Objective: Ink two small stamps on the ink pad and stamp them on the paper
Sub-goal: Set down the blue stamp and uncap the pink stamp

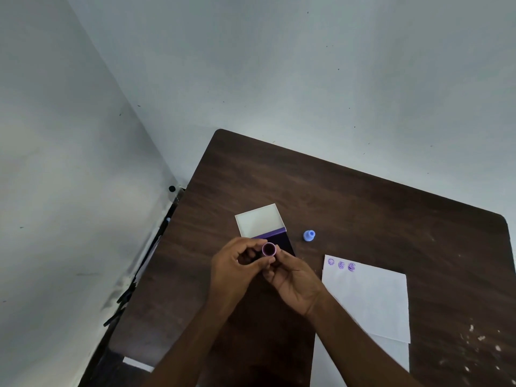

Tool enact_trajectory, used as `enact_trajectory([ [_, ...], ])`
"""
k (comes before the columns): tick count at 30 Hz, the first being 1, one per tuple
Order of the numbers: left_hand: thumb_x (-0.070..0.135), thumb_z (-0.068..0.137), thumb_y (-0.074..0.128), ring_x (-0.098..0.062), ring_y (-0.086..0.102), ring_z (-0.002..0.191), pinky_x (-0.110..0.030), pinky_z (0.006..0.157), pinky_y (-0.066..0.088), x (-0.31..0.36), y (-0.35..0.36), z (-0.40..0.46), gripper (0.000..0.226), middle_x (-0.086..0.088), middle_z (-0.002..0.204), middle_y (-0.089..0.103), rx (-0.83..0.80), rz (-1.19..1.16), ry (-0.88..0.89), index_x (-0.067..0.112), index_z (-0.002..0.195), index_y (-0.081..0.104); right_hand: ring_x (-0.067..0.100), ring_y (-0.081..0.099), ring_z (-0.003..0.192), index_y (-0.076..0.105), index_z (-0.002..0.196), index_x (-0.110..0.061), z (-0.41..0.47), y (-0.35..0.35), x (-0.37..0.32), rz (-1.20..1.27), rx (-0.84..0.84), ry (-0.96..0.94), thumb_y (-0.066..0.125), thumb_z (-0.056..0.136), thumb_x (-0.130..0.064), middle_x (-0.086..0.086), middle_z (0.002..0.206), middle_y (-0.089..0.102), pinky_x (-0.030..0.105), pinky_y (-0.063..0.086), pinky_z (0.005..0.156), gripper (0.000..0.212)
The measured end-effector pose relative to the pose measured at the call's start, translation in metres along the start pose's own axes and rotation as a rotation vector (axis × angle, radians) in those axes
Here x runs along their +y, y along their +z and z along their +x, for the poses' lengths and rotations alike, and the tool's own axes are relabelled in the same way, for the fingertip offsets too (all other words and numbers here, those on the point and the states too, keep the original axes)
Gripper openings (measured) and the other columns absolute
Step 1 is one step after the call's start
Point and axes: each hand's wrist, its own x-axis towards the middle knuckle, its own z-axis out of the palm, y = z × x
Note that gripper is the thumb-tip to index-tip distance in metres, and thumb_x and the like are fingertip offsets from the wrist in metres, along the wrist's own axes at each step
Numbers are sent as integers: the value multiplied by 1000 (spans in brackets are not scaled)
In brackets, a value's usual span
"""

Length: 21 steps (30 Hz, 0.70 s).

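A small pink stamp (269, 249) is held up between both hands, its dark inked face turned toward me. My left hand (237, 268) pinches it from the left and my right hand (293, 280) grips it from below and the right. Just behind them lies the ink pad (286, 243), its dark pad partly hidden by my fingers, with its white lid (259, 220) open at the back. A small blue stamp (309, 235) stands on the table to the right of the pad. The white paper (371, 297) lies at the right with three purple prints (341, 264) along its top edge.
The dark wooden table (363, 208) stands in a corner of grey-white walls. More white paper (326, 361) extends toward the near edge. White flecks (480, 337) mark the table at the lower right. Dark cables (125, 297) hang in the gap to the left.
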Motion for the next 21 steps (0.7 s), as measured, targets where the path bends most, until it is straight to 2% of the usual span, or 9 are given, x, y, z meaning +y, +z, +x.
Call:
enact_trajectory([
  [5, 25, 69, 86, 3, 65, 89, -6, 74, 48, 3, -1, 0, 40, 27, 90, 66, 19, 47, 30, 48, 94, 64, 24, 69, 92, 72, 101, -1, 1, 3, -2, 16, 28, 13, 56, 85, -11, 18, 104, 71, 34, 57, 81, 24],
  [9, 32, 68, 86, 2, 66, 88, -11, 75, 52, 0, 0, 1, 33, 22, 91, 68, 41, 47, 30, 42, 94, 67, 21, 69, 86, 72, 101, -3, 1, 0, -2, 60, 17, 51, 58, 86, -14, 16, 100, 72, 33, 57, 79, 23],
  [11, 38, 67, 84, 6, 65, 86, -5, 72, 49, 0, 2, 1, 31, 26, 88, 66, 53, 50, 30, 48, 89, 64, 19, 67, 83, 71, 104, -4, 1, -4, -2, 73, 12, 61, 57, 87, -14, 15, 99, 70, 32, 56, 80, 24],
  [15, 33, 67, 85, 5, 65, 84, -4, 70, 48, -3, 8, 1, 37, 29, 84, 65, 59, 50, 29, 53, 86, 61, 18, 67, 84, 70, 106, -4, 5, -12, -1, 71, -30, 50, 57, 88, -14, 15, 101, 70, 33, 54, 84, 25],
  [17, 43, 67, 82, 6, 64, 85, -3, 70, 47, -6, 11, 1, 31, 32, 86, 66, 70, 21, 1, 55, 86, 61, 18, 68, 86, 68, 109, -2, 7, -16, -4, 49, -52, 48, 62, 86, -14, 15, 103, 70, 33, 55, 84, 27],
  [19, 51, 66, 78, 6, 64, 88, -4, 73, 48, -13, 13, 2, 29, 30, 90, 66, 62, 22, -34, 53, 90, 62, 18, 67, 87, 66, 112, -1, 12, -20, -11, -61, -26, 19, 67, 84, -17, 16, 104, 70, 34, 54, 85, 32],
  [21, 44, 67, 83, 1, 63, 93, -9, 79, 49, -25, 12, 5, 40, 23, 99, 65, 38, 97, -60, 46, 101, 62, 18, 66, 82, 68, 109, -2, 17, -19, -19, -350, 122, -52, 74, 77, -27, 15, 99, 72, 32, 55, 80, 40],
])
